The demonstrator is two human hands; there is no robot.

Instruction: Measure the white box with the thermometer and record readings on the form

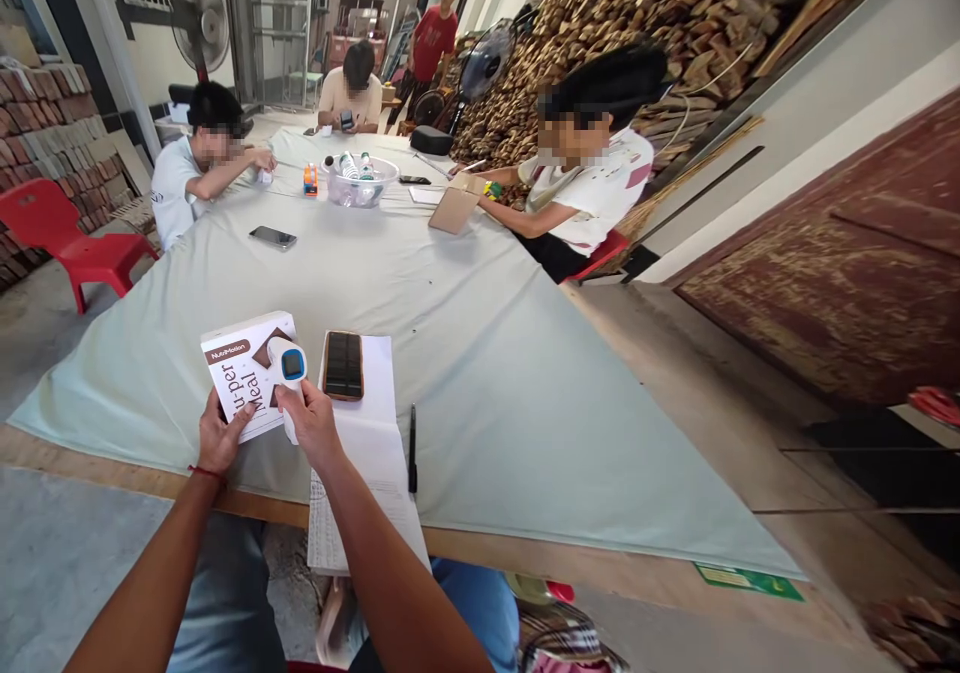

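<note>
My left hand (221, 433) grips the lower part of a white and brown box (244, 368) printed "NutriMotion", tilted above the table's near edge. Wrapped round the handle of a white infrared thermometer (290, 361) with a blue-rimmed display, my right hand (313, 423) holds it close over the box's right side. Just right of that hand, a dark phone (343, 365) lies on an open notebook (375, 453), whose lower pages hang over the table edge. A black pen (412, 450) rests along the notebook's right side.
A pale cloth covers the table (495, 373). Farther back are another phone (273, 237), a clear basin (352, 193) of bottles, an orange item (310, 180) and a black case (431, 140). Three people sit around it; one stands behind. A red chair (75, 233) is at left.
</note>
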